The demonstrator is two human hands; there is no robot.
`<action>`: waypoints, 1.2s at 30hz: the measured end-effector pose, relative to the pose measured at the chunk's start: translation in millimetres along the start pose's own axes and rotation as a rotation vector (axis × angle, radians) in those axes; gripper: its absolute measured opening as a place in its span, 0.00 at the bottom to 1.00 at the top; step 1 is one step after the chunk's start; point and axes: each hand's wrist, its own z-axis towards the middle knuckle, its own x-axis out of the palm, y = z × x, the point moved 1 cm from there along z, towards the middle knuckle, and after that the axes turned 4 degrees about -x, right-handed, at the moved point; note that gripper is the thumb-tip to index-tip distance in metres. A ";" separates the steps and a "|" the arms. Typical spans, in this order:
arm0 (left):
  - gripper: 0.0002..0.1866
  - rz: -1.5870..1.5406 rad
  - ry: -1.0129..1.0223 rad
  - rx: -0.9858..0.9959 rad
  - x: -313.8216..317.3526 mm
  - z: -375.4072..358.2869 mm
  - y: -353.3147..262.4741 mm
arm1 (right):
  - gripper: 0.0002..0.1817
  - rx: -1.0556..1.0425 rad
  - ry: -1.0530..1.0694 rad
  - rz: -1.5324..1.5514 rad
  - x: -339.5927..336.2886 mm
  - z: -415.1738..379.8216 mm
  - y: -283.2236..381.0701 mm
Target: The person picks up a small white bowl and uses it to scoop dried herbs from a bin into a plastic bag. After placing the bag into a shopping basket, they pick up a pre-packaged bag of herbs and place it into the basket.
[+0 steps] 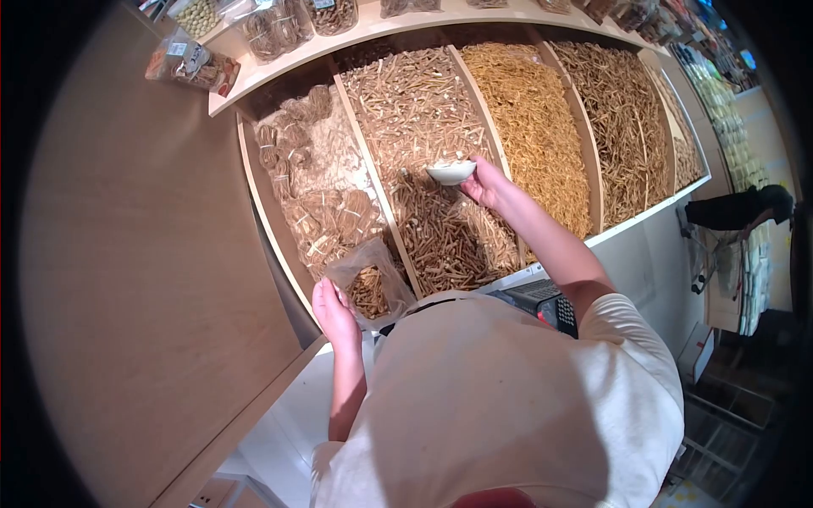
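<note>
Your right hand (485, 183) clamps the white bowl (451, 174) mid-frame, its mouth toward the top, long axis sideways. Your left hand (335, 313) pinches the plastic bag (380, 264).

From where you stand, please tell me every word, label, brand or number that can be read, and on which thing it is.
No text can be read with certainty.
White label on the leftmost shelf packet: too small.
Dark print on that packet: blurred.
Label on the tub: too small.
</note>
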 end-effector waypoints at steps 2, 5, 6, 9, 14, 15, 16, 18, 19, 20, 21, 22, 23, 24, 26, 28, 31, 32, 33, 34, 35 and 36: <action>0.15 -0.008 0.004 0.004 -0.5 1.2 0.3 | 0.24 0.018 0.007 0.020 -5.3 15.6 -1.7; 0.16 -0.020 0.013 0.015 -1.4 2.0 1.8 | 0.24 0.016 0.016 0.030 -10.8 25.2 -4.8; 0.16 -0.017 0.011 0.012 -0.6 1.6 0.8 | 0.23 -0.028 0.015 -0.049 -14.0 27.0 -7.0; 0.16 -0.016 0.007 0.003 3.2 0.2 -3.1 | 0.23 -0.130 -0.010 -0.196 -12.8 22.8 -9.8; 0.14 0.001 0.009 -0.003 3.2 0.8 -1.2 | 0.21 -0.263 -0.008 -0.327 -4.2 -8.8 -10.9; 0.14 -0.005 0.008 -0.003 2.6 0.9 -1.0 | 0.21 -0.277 0.001 -0.328 -7.1 -11.2 -12.8; 0.14 -0.011 0.008 -0.004 2.1 0.9 -0.7 | 0.21 -0.292 0.008 -0.329 -9.8 -13.6 -14.8; 0.14 -0.005 0.001 -0.001 1.5 1.1 -0.3 | 0.21 -0.291 0.001 -0.312 -13.8 -19.6 -19.5; 0.14 0.001 -0.004 0.002 1.4 1.0 0.0 | 0.21 -0.290 -0.009 -0.294 -15.5 -23.8 -21.8; 0.14 0.002 -0.003 0.002 1.5 0.8 0.5 | 0.21 -0.290 -0.009 -0.293 -17.2 -28.4 -24.2; 0.14 -0.007 -0.002 -0.004 1.6 0.8 0.9 | 0.21 -0.282 0.003 -0.270 -18.5 -32.9 -26.8; 0.14 -0.016 0.000 -0.010 1.6 0.6 1.2 | 0.22 -0.273 0.015 -0.247 -20.0 -36.6 -29.0; 0.14 -0.015 0.002 -0.009 0.8 0.5 2.2 | 0.22 -0.274 0.015 -0.245 -22.9 -39.3 -31.5; 0.14 -0.024 0.009 -0.013 0.1 1.0 3.6 | 0.22 -0.257 0.030 -0.224 -26.3 -41.4 -33.6; 0.14 -0.033 0.019 -0.015 0.4 0.6 4.4 | 0.23 -0.241 0.046 -0.201 -31.2 -43.9 -31.5; 0.14 -0.029 0.016 -0.012 0.5 -0.5 4.9 | 0.23 -0.179 -0.007 -0.278 -33.8 -43.8 -25.1; 0.14 -0.022 0.014 -0.012 1.3 -3.8 5.0 | 0.24 -0.168 -0.022 -0.244 -31.6 -29.9 -15.7; 0.14 -0.020 0.016 -0.011 1.8 -4.3 4.9 | 0.24 -0.169 -0.022 -0.241 -29.6 -24.7 -11.3; 0.14 -0.019 0.016 -0.014 1.4 -4.3 6.3 | 0.23 -0.179 -0.016 -0.253 -24.5 -20.9 -6.7; 0.14 -0.018 0.016 -0.016 1.0 -4.6 7.1 | 0.23 -0.189 -0.010 -0.265 -18.2 -17.0 -1.9; 0.14 -0.018 0.017 -0.012 1.0 -5.4 7.0 | 0.23 -0.185 -0.006 -0.239 -11.5 -13.1 3.2; 0.14 -0.010 0.022 -0.007 1.3 -6.4 6.8 | 0.23 -0.188 -0.003 -0.237 -8.4 -5.3 7.3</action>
